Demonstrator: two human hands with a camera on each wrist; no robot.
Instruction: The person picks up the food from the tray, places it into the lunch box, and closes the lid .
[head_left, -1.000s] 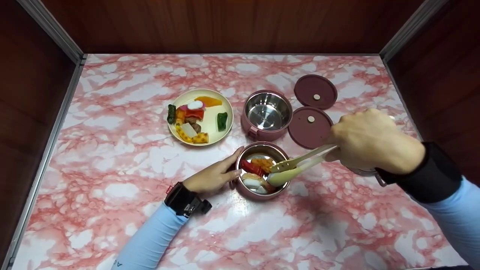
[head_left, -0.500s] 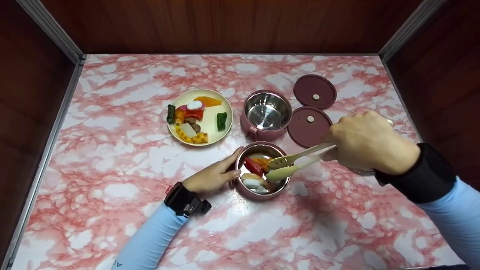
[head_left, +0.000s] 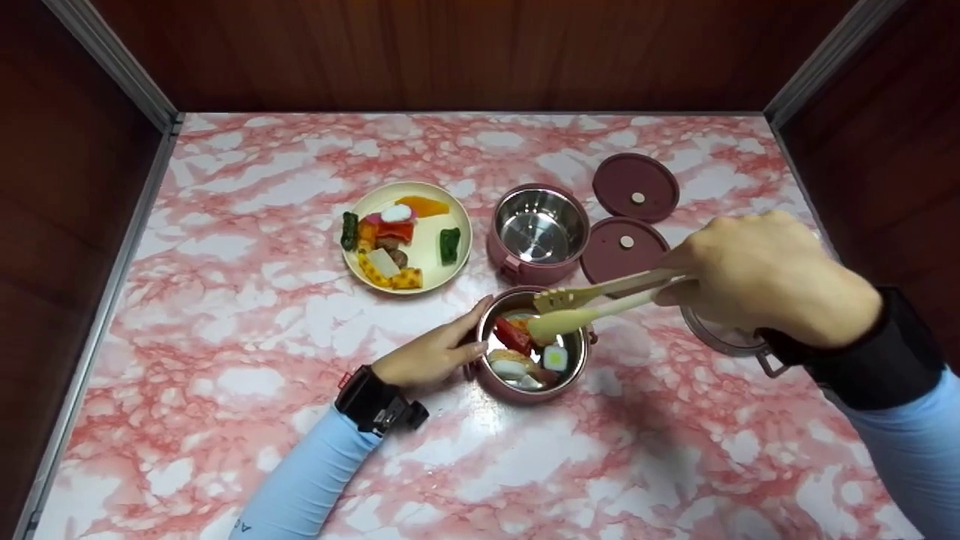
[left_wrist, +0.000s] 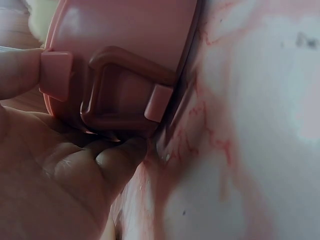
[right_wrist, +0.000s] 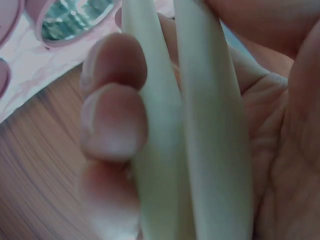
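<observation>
My left hand (head_left: 424,358) steadies a pink lunch box (head_left: 529,395), its thumb at the rim and fingers along the outer side. The left wrist view shows that hand (left_wrist: 60,170) against the box wall, beside the handle (left_wrist: 125,117). Pale yellow-green tongs (head_left: 600,300) are gripped in my right hand (head_left: 765,277). Their tips hang over the box, apart from each other. Inside lie a red piece (head_left: 512,337), a white square with a green centre (head_left: 554,358) and other food pieces. The right wrist view has fingers (right_wrist: 115,120) curled round both tong arms (right_wrist: 212,125).
Behind stands a second pink lunch box (head_left: 538,259) with a steel interior. Two maroon lids (head_left: 636,176) lie to its right. A cream plate (head_left: 427,274) of several food pieces is at left. Another container (head_left: 724,341) is partly hidden under my right forearm.
The tong tips have spread and risen toward the box's far side. The white square with the green centre now shows in the box. My left hand keeps its hold.
</observation>
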